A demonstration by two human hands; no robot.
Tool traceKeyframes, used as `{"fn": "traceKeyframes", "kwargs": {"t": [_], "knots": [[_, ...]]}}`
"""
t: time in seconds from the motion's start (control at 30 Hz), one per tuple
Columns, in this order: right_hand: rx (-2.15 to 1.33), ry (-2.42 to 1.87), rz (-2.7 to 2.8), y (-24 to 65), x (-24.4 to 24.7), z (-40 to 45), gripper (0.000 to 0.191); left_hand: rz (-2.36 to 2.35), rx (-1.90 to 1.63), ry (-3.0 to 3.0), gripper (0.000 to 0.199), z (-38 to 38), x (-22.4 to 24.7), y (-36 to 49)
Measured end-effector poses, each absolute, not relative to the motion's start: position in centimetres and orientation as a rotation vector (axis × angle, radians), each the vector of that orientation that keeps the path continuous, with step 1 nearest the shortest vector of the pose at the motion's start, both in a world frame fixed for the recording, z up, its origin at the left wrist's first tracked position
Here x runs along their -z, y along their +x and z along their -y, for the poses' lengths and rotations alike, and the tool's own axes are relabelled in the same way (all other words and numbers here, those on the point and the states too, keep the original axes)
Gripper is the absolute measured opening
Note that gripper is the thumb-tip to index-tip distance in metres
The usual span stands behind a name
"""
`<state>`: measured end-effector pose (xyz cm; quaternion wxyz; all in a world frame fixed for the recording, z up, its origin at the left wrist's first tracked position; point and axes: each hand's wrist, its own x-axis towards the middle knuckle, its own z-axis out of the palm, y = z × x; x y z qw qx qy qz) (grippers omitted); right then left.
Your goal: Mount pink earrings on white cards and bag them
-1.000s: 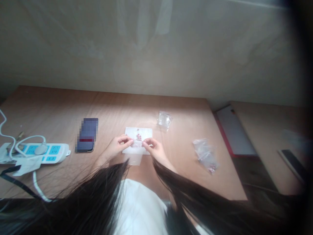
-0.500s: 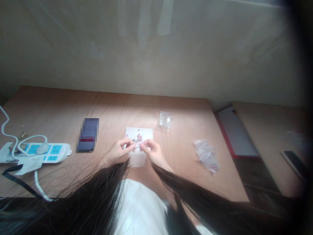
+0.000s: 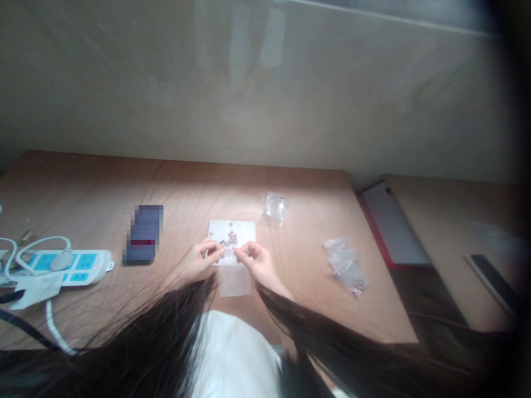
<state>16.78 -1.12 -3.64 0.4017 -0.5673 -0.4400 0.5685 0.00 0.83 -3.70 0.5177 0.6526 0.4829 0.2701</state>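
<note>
Both hands pinch the top edge of a small clear plastic bag (image 3: pixel 235 281), which hangs flat below the fingers. My left hand (image 3: pixel 206 257) grips its left corner and my right hand (image 3: pixel 256 261) its right corner, fingertips a short way apart. Just beyond them lies a white sheet (image 3: pixel 216 228) with several small pink pieces (image 3: pixel 233 236) on it. Small metallic pieces (image 3: pixel 225 242) lie close to the left fingertips.
A clear bag (image 3: pixel 275 208) lies behind on the right; another bag with reddish pieces (image 3: pixel 346 265) is farther right. On the left are a phone (image 3: pixel 145 235) and a power strip with cables (image 3: pixel 89 266). Long hair hangs in front.
The plastic bag now hangs more fully in view below the fingers, still held by both hands. The whole view has shifted slightly, moving the table's things left and down.
</note>
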Motion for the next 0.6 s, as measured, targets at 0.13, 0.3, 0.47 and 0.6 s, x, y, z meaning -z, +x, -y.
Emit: {"fn": "traceKeyframes", "kwargs": {"t": [0.13,0.3,0.47,0.6], "knots": [[-1.597,-1.342,1.002,16.6,4.7,1.5,0.024,-1.213,-0.734,1.463,0.028,-1.2,3.9,0.3],[-1.309,-1.462,0.822,19.6,5.3,-0.8,0.028,-1.213,-0.797,1.205,0.031,-1.5,4.5,0.1],[-0.574,-1.939,0.818,23.9,5.7,-7.5,0.035,-1.402,-0.795,1.284,0.03,-0.9,4.3,-2.4],[-0.194,-2.319,0.93,24.8,6.7,-9.5,0.043,-1.533,-0.708,1.352,0.03,0.7,2.7,-4.8]]}}
